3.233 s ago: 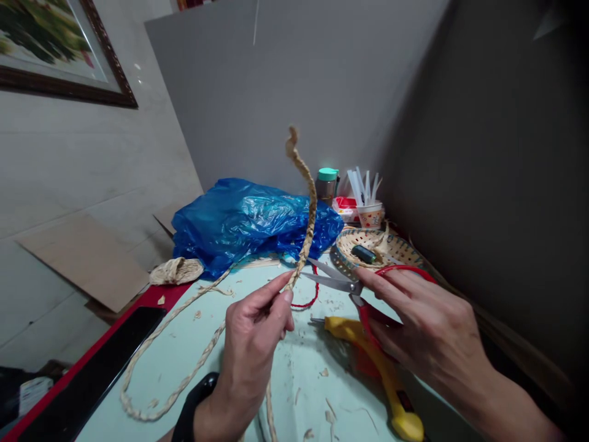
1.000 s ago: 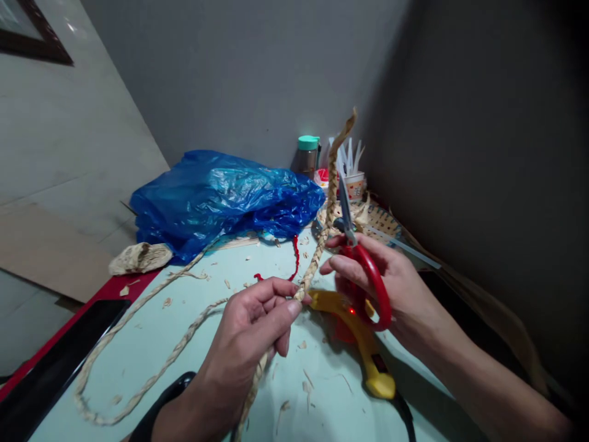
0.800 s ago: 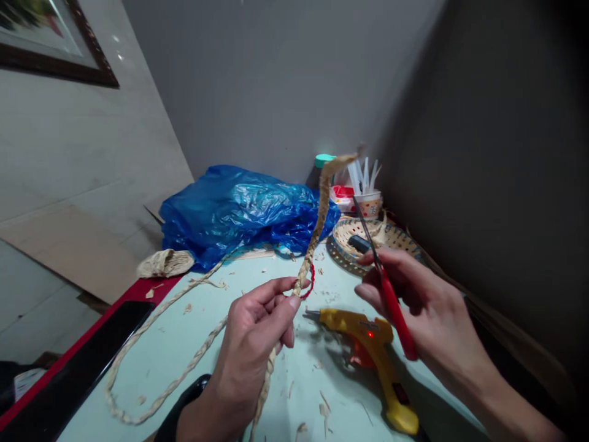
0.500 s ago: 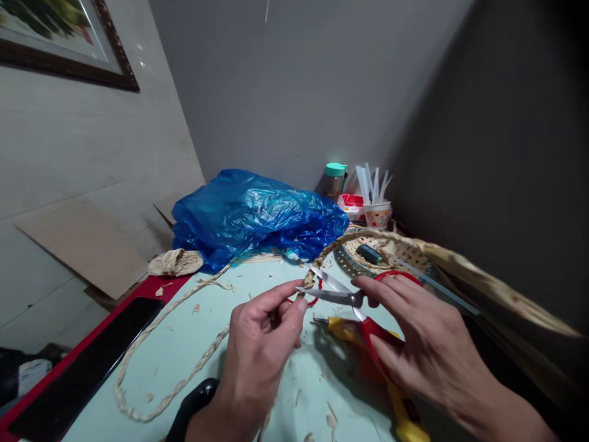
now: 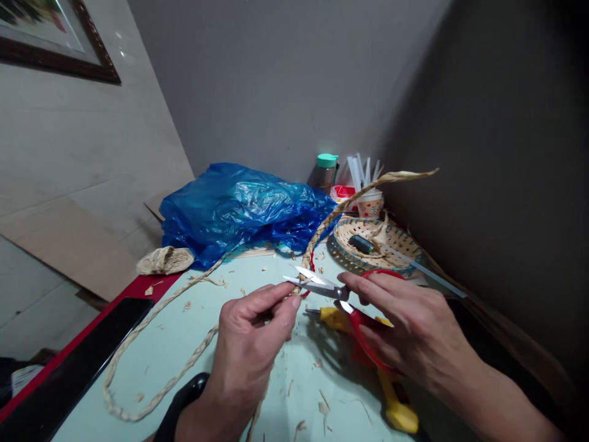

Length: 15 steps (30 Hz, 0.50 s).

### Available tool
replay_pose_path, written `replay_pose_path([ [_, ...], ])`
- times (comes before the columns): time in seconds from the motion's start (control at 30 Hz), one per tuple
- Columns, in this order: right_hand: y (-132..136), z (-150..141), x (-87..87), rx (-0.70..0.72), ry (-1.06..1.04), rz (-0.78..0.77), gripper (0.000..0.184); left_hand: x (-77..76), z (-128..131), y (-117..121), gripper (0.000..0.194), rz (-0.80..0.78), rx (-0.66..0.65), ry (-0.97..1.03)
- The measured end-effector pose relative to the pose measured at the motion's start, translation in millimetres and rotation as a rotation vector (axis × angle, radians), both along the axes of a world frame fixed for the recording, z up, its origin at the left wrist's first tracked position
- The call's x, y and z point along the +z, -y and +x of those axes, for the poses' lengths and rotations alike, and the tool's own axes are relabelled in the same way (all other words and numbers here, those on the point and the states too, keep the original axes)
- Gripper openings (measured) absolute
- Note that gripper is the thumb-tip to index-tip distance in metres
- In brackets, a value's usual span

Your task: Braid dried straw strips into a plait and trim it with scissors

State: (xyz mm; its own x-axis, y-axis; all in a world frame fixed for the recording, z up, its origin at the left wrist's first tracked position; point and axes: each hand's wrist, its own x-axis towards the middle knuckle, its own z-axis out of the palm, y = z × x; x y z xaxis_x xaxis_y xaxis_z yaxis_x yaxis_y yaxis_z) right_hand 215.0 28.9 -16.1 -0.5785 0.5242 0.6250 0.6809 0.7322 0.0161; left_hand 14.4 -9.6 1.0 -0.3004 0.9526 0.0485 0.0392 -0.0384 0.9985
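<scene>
My left hand (image 5: 251, 347) pinches a braided straw rope (image 5: 350, 199) between thumb and forefinger. The rope's free end rises to the right, toward the basket and cup. Its long tail (image 5: 156, 344) loops across the pale green table top (image 5: 151, 368) to the left. My right hand (image 5: 405, 328) holds red-handled scissors (image 5: 322, 287). Their blades are parted around the rope, just beyond my left fingertips. A yellow glue gun (image 5: 391, 405) lies on the table under my right hand.
A crumpled blue plastic bag (image 5: 243, 212) lies at the back. A woven basket (image 5: 400, 248) holds a dark small object, behind it a cup of white sticks (image 5: 368, 199) and a green-lidded jar (image 5: 326, 172). Straw scraps litter the table. A dark panel (image 5: 497, 153) stands at the right.
The scissors swung down from upright to level and their blades came to the rope by my left fingertips. The rope's free end tipped from upright over to the right.
</scene>
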Motion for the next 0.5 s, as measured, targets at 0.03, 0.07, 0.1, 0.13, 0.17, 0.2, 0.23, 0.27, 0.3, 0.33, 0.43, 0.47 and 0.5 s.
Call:
replay_pose_path([
  [0.03, -0.2, -0.2, -0.2, -0.003, -0.001, 0.010, 0.030, -0.8, 0.5, 0.1, 0.013, 0.020, 0.022, -0.020],
  [0.07, -0.5, -0.4, -0.4, -0.008, -0.001, 0.020, 0.029, -1.6, 0.9, 0.2, 0.013, 0.042, 0.045, -0.043],
  [0.1, -0.6, -0.6, -0.6, -0.014, 0.000, 0.030, 0.027, -2.3, 1.2, 0.2, 0.013, 0.063, 0.064, -0.068],
  [0.13, -0.6, -0.8, -0.9, -0.021, 0.003, 0.037, 0.025, -2.8, 1.4, 0.1, 0.013, 0.079, 0.077, -0.089],
  [0.17, -0.4, -1.0, -1.4, -0.028, 0.007, 0.042, 0.024, -3.2, 1.5, 0.0, 0.013, 0.085, 0.084, -0.098],
  [0.2, -0.2, -1.2, -1.9, -0.038, 0.012, 0.048, 0.023, -3.3, 1.5, -0.2, 0.014, 0.079, 0.083, -0.097],
  [0.23, 0.1, -1.4, -2.6, -0.048, 0.018, 0.051, 0.022, -3.3, 1.4, -0.4, 0.015, 0.065, 0.074, -0.085],
  [0.27, 0.2, -1.5, -3.3, -0.060, 0.020, 0.051, 0.022, -3.3, 1.2, -0.6, 0.017, 0.049, 0.064, -0.069],
  [0.3, 0.1, -1.5, -4.0, -0.073, 0.017, 0.051, 0.022, -3.2, 1.0, -0.7, 0.018, 0.031, 0.052, -0.047],
  [0.33, -0.5, -1.1, -4.6, -0.086, 0.013, 0.045, 0.023, -3.1, 0.8, -0.6, 0.020, 0.014, 0.041, -0.024],
  [0.43, -4.6, 2.3, -6.0, -0.139, -0.038, 0.018, 0.021, -3.1, 0.8, 0.4, 0.024, -0.023, -0.002, 0.034],
  [0.47, -6.4, 4.1, -6.3, -0.158, -0.070, 0.007, 0.020, -3.0, 1.1, 0.9, 0.024, -0.029, -0.016, 0.046],
  [0.5, -7.9, 6.0, -6.3, -0.171, -0.108, -0.010, 0.019, -2.9, 1.5, 1.5, 0.025, -0.031, -0.028, 0.054],
])
